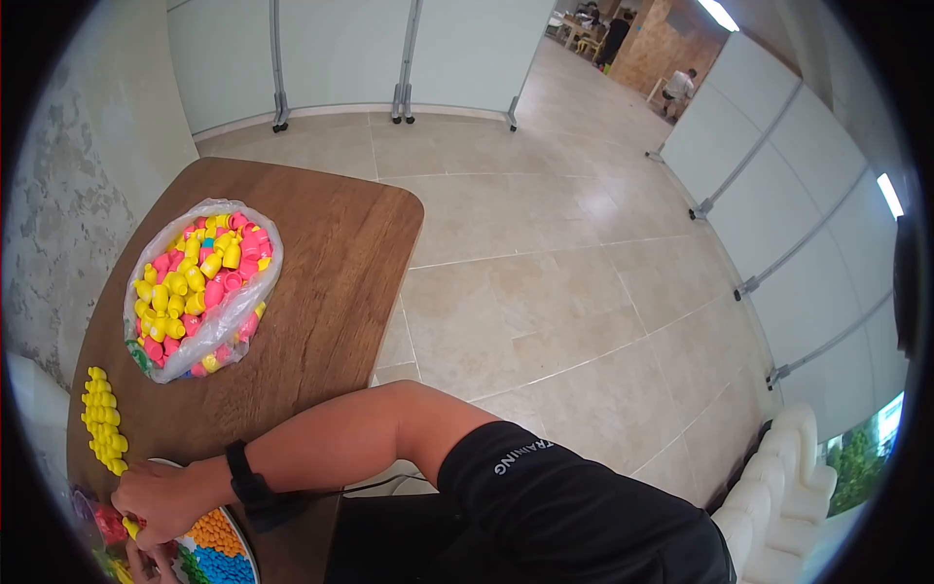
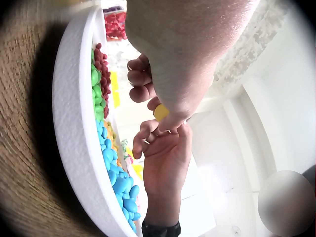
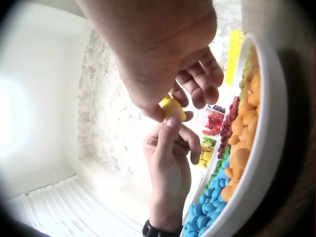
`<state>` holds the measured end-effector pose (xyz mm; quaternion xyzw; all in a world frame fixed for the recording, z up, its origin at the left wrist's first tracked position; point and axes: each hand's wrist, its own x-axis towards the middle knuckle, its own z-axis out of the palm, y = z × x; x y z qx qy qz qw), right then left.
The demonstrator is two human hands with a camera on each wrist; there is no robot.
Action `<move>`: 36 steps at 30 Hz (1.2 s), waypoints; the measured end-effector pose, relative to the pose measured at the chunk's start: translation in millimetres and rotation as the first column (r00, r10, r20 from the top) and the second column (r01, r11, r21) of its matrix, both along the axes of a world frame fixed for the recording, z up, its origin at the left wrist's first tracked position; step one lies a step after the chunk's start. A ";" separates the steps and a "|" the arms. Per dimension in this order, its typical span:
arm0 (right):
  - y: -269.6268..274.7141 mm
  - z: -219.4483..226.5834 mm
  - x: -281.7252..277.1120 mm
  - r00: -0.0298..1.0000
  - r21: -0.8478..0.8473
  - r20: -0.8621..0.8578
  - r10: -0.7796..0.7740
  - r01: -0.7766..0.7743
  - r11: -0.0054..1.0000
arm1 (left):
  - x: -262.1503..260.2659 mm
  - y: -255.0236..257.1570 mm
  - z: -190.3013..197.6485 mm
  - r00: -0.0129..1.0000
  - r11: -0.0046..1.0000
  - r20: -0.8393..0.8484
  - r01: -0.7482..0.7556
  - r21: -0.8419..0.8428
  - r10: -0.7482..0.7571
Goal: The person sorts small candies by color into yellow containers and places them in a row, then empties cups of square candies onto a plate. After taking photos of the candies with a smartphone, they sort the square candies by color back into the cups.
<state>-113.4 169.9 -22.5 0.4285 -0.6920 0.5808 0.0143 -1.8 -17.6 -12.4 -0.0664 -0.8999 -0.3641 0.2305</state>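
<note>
In front of me, both hands meet at one small yellow plastic bottle (image 3: pixel 174 109). My right hand (image 1: pixel 165 498) pinches it between thumb and forefinger, the other fingers loosely bent, as the right wrist view shows. My left hand (image 3: pixel 169 165) holds the bottle's lower end, thumb against it and fingers curled. In the left wrist view the bottle (image 2: pixel 161 112) is mostly covered by fingers. Beside and below the hands lies a white divided tray (image 3: pixel 274 113) with orange candies (image 3: pixel 242 148), blue candies (image 3: pixel 207 207), green candies (image 2: pixel 97 89) and dark red candies (image 2: pixel 101 66).
Yellow bottles (image 1: pixel 102 419) stand grouped along the table's left edge. A clear plastic bag (image 1: pixel 263 287) full of yellow and pink bottles sits farther back on the wooden table (image 1: pixel 321 263). A clear container with red pieces (image 1: pixel 107 524) is left of the hands.
</note>
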 end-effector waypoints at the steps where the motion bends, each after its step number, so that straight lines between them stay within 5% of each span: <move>1: 0.2 0.1 -0.2 1.000 0.003 -0.006 0.003 -0.003 1.000 | 0.0 1.6 0.2 1.000 1.000 0.004 -0.005 0.014 0.005; 15: 1.2 -1.8 -4.1 0.999 -0.023 0.049 -0.020 0.021 1.000 | 6.9 35.9 24.0 0.987 1.000 0.160 -0.012 0.012 0.009; 18: -0.8 -7.5 -14.3 0.968 -0.131 -0.125 -0.217 0.201 0.971 | 8.0 45.1 29.6 0.969 0.993 0.244 -0.057 0.100 0.031; 21: 3.9 -3.2 -27.1 0.927 -0.123 -0.030 -0.373 0.367 0.922 | 8.1 56.1 33.9 0.980 0.978 0.169 0.070 0.195 -0.104; 22: 11.2 -1.4 -30.2 0.914 -0.110 -0.029 -0.404 0.399 0.910 | 9.4 52.2 35.5 0.973 0.997 0.229 -0.013 0.077 -0.005; 25: 20.1 -5.5 -45.5 0.846 -0.102 -0.048 -0.530 0.524 0.846 | -5.3 -5.1 -18.3 0.987 0.995 0.159 -0.026 0.099 0.010; 28: 44.0 7.1 -50.7 0.852 0.067 0.065 -0.519 0.515 0.854 | 1.8 27.8 -2.7 0.991 0.995 0.111 -0.075 0.060 0.068; 36: 63.2 21.8 -63.3 0.759 0.083 -0.012 -0.651 0.649 0.756 | 7.7 36.4 16.3 1.000 0.999 0.026 -0.007 0.035 0.006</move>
